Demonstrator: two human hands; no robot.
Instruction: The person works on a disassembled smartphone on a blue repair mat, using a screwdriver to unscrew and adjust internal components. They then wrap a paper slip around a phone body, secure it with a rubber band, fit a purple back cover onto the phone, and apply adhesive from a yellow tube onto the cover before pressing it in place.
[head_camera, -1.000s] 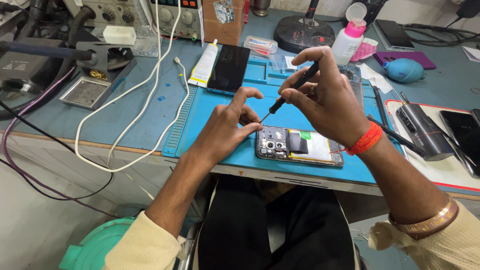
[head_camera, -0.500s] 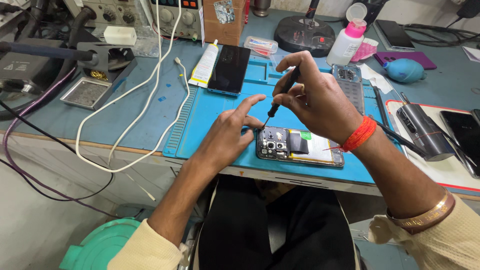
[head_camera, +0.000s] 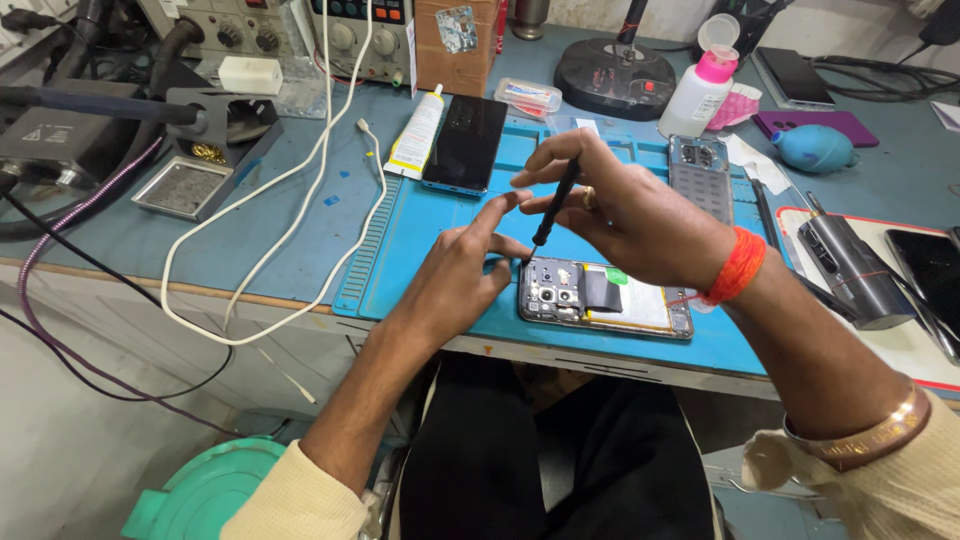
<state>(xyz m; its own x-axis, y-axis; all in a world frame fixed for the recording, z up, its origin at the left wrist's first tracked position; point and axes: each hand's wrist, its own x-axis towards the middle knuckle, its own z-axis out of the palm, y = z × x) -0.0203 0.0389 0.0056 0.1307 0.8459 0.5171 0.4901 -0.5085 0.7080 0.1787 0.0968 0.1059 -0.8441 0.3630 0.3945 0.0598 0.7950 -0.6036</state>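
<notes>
Clearly the opened phone (head_camera: 604, 297) lies flat on the blue mat (head_camera: 420, 250) near the worktop's front edge. Right hand (head_camera: 630, 215) pinches a screwdriver (head_camera: 553, 206) almost upright, tip at the phone's top corner. Left hand (head_camera: 465, 265), fingers spread and holding nothing, steadies that end. A white bottle (head_camera: 698, 92) stands capped; contents unseen.

Screwdriver tip (head_camera: 533, 243) (behind finger) hidden.
</notes>
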